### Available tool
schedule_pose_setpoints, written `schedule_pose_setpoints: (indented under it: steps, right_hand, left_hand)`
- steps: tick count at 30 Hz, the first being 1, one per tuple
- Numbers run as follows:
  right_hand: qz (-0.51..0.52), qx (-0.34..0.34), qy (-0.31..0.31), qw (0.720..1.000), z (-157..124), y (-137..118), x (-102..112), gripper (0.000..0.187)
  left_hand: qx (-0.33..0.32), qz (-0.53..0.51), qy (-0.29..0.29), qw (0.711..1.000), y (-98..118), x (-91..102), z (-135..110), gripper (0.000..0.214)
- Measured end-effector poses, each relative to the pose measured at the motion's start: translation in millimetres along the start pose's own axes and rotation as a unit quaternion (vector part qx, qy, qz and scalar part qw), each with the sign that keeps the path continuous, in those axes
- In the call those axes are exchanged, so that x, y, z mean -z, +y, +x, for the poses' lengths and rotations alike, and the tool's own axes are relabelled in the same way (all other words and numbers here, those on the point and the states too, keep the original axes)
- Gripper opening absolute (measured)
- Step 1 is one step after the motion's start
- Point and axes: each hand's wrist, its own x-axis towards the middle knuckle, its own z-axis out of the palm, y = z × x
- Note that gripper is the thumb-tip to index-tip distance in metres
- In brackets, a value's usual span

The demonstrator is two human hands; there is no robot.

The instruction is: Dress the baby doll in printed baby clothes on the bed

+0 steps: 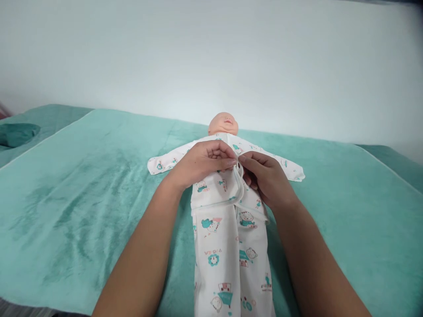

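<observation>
grips of left hand (208, 162) and right hand (266, 177) pinch the front of a doll's (223, 124) printed top (213, 193).

I seem to be standing in a practice room for infant care, though a bedroom at home can't be ruled out. Just beyond the left hand (208, 160) and right hand (266, 176), a doll's head (223, 124) tops printed baby clothes (216, 237); a teal plush sheet (99, 176) spreads either side of them, a plain pale wall (211, 57) rises behind, and greyish floor (20, 310) shows well left.
</observation>
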Motion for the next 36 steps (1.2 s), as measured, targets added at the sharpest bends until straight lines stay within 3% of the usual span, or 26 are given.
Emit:
schedule_pose_setpoints:
  steps: [21, 36]
  right_hand:
    - [0.01, 0.026, 0.012, 1.0, 0.0, 0.0, -1.3, 0.03]
    - [-0.004, 0.018, 0.017, 1.0, -1.1, 0.1, -3.2, 0.027]
  left_hand:
    - [-0.018, 0.018, -0.041, 0.999, -0.9, -0.2, 0.9, 0.004]
    - [-0.017, -0.017, -0.029, 0.999, -2.4, 1.3, -0.2, 0.007]
